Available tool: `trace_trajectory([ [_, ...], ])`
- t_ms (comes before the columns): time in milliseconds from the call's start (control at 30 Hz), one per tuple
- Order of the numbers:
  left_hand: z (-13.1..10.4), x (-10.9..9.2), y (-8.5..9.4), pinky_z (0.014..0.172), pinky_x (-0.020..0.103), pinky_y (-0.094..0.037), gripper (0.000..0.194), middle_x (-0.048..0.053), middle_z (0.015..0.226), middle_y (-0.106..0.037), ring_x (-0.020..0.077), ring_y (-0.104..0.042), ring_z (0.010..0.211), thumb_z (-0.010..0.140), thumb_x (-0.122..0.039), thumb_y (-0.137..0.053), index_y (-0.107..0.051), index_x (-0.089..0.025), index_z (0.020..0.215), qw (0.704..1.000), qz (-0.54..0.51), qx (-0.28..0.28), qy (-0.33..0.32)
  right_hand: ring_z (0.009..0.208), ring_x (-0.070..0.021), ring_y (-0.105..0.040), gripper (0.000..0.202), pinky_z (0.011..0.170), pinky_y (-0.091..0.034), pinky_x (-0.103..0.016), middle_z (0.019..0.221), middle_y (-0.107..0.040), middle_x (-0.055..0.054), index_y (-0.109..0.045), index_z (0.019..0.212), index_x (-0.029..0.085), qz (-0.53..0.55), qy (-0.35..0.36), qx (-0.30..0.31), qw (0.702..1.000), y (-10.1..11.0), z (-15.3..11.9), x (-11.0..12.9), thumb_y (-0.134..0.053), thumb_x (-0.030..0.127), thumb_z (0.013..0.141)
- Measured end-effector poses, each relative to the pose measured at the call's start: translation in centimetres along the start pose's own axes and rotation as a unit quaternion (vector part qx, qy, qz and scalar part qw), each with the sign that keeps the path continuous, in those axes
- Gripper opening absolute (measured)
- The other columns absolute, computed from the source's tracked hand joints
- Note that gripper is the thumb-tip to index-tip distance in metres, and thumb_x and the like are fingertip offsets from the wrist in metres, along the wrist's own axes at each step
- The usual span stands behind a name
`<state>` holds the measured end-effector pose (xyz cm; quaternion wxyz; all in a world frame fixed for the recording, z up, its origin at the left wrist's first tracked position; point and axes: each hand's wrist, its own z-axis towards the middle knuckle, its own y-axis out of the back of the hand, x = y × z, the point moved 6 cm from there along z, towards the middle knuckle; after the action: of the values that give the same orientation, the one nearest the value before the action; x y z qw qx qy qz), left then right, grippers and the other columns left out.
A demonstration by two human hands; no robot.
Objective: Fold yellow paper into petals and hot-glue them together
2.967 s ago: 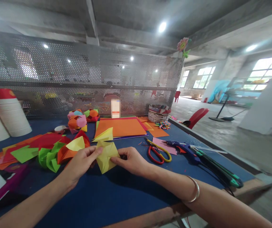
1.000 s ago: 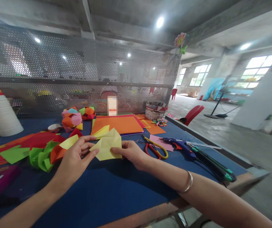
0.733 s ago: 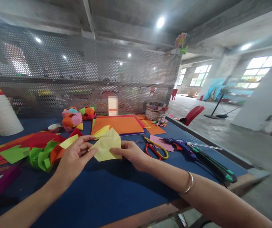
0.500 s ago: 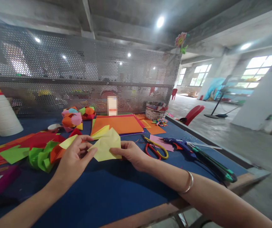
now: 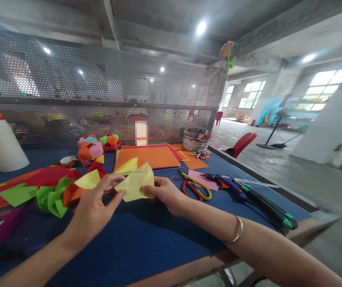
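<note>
A creased pale yellow paper (image 5: 135, 183) is held up between both hands above the blue table. My left hand (image 5: 95, 205) pinches its left corner between thumb and fingers. The right edge is gripped by my right hand (image 5: 166, 193), thumb on the near face. Behind it lies another yellow folded piece (image 5: 127, 166), close to the stack of orange sheets (image 5: 150, 156). Beyond my left hand, a yellow piece (image 5: 87, 180) rests among folded green paper (image 5: 53, 197) and orange and red pieces.
Scissors (image 5: 195, 186) lie right of my right hand, beside a blue glue gun (image 5: 229, 185) and a green-black cutter (image 5: 271, 205). A woven basket (image 5: 197, 138) and paper balls (image 5: 90, 150) stand at the back. Stacked paper cups (image 5: 2, 139) are at left.
The held paper has shifted slightly right and turned a little. My left hand has moved slightly right, uncovering more of the yellow piece behind it.
</note>
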<state>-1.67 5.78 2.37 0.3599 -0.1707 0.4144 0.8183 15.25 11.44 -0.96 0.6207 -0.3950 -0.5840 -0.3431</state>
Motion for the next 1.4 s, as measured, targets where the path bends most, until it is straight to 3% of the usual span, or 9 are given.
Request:
trace_trajectory([
  [200, -0.1, -2.0, 0.0, 0.081, 0.020, -0.054, 0.018, -0.003, 0.096, -0.075, 0.0131, -0.071, 0.089, 0.091, -0.037, -0.055, -0.068, -0.027, 0.097, 0.992, 0.055, 0.007, -0.113, 0.053, -0.0072, -0.041, 0.029, 0.050, -0.028, -0.022, 0.065, -0.058, 0.004, -0.064, 0.075, 0.015, -0.007, 0.002, 0.018, 1.000, -0.1, 0.0, 0.0, -0.078, 0.035, 0.059],
  [600, 0.0, -0.5, 0.2, 0.090, 0.031, -0.055, 0.030, 0.000, 0.109, -0.075, 0.0189, -0.072, 0.093, 0.085, -0.043, -0.058, -0.068, -0.026, 0.108, 0.996, 0.073, -0.013, -0.043, 0.056, -0.0081, -0.047, 0.043, 0.052, -0.032, -0.022, 0.069, -0.061, 0.003, -0.064, 0.080, 0.015, 0.003, 0.005, 0.027, 1.000, -0.7, -0.1, -0.3, -0.083, 0.043, 0.054],
  [800, 0.2, -0.1, 0.0, 0.088, 0.035, -0.056, 0.028, 0.000, 0.106, -0.075, 0.0205, -0.071, 0.092, 0.084, -0.044, -0.058, -0.070, -0.028, 0.103, 0.997, 0.067, -0.005, -0.031, 0.063, -0.0106, -0.053, 0.033, 0.059, -0.037, -0.023, 0.074, -0.065, 0.002, -0.065, 0.083, 0.016, 0.010, 0.027, 0.035, 0.999, -0.8, -0.1, -0.3, -0.078, 0.037, 0.062],
  [933, 0.1, 0.0, -0.1, 0.081, 0.033, -0.058, 0.027, -0.001, 0.104, -0.075, 0.0189, -0.072, 0.081, 0.083, -0.044, -0.060, -0.070, -0.029, 0.104, 0.998, 0.053, 0.012, -0.011, 0.064, -0.0119, -0.055, 0.027, 0.060, -0.038, -0.023, 0.071, -0.064, 0.003, -0.064, 0.080, 0.016, 0.000, 0.019, 0.029, 0.999, -0.8, -0.2, -0.3, -0.076, 0.034, 0.063],
  [1167, 0.1, -0.4, 0.2, 0.080, 0.034, -0.058, 0.025, 0.000, 0.098, -0.077, 0.0200, -0.072, 0.076, 0.082, -0.043, -0.060, -0.072, -0.028, 0.098, 0.999, 0.052, -0.005, -0.012, 0.062, -0.0108, -0.053, 0.029, 0.059, -0.039, -0.022, 0.074, -0.066, 0.001, -0.064, 0.082, 0.015, -0.002, 0.020, 0.035, 0.999, -0.9, 0.0, -0.8, -0.076, 0.033, 0.063],
  [1400, 0.1, -0.8, 0.3, 0.089, 0.037, -0.056, 0.035, 0.003, 0.108, -0.076, 0.0227, -0.073, 0.090, 0.088, -0.045, -0.056, -0.068, -0.026, 0.114, 0.994, 0.095, -0.010, -0.057, 0.071, -0.0143, -0.059, 0.028, 0.068, -0.043, -0.025, 0.077, -0.066, 0.002, -0.063, 0.083, 0.017, -0.020, 0.044, 0.045, 0.998, -1.0, -0.2, -0.4, -0.076, 0.033, 0.064],
])
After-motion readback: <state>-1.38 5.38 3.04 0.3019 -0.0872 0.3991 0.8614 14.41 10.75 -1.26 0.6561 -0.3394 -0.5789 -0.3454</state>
